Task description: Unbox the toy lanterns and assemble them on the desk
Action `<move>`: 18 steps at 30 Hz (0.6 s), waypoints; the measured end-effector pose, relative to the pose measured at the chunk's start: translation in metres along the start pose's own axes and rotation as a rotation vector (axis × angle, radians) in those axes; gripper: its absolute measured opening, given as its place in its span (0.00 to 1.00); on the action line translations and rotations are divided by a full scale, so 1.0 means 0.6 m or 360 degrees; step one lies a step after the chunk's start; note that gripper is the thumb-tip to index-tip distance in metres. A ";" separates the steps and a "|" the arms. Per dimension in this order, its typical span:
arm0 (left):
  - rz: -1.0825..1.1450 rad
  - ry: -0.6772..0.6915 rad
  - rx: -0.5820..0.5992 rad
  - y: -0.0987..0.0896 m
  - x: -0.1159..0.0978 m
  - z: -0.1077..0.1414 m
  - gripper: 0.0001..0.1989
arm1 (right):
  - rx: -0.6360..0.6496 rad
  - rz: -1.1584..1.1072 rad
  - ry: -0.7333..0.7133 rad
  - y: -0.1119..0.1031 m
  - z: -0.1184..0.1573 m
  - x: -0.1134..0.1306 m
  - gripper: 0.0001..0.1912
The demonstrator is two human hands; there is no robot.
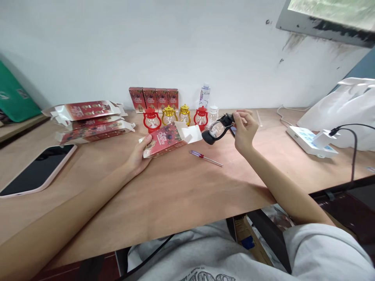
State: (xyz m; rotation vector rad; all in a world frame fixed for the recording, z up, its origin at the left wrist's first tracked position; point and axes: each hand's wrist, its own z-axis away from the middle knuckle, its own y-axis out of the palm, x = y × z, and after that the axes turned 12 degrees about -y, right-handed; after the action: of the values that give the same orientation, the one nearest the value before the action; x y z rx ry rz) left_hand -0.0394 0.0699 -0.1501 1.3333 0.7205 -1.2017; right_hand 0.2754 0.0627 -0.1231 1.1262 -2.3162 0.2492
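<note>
My left hand (138, 158) is wrapped round the lower end of a red printed carton (165, 140), which lies tilted with its white end flaps open toward the right. My right hand (245, 128) pinches a small black lantern (216, 130) by its top; the lantern leans, its base close to the carton's open flaps. Between the hands, a screwdriver (206, 158) with a clear and red handle lies on the table. Behind the carton stand a red lantern (151, 119), two gold lanterns (169, 115), another red lantern (200, 117) and a white lantern (213, 113).
Several closed red boxes (154, 99) and a water bottle (204, 96) stand by the wall. Opened cartons (90, 121) are piled at left, above a phone (39, 169). At right are a power strip (310, 142) with cables and a white plastic bag (342, 113).
</note>
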 end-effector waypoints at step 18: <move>0.0160 -0.0266 0.0052 0.001 -0.012 0.011 0.16 | 0.0396 0.0313 -0.0051 0.001 0.021 0.004 0.13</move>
State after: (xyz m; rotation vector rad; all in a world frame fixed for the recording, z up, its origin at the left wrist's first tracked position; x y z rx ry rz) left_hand -0.0427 0.0650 -0.1423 1.2636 0.5111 -1.2317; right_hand 0.2686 0.0565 -0.1323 1.0211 -2.4771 0.6116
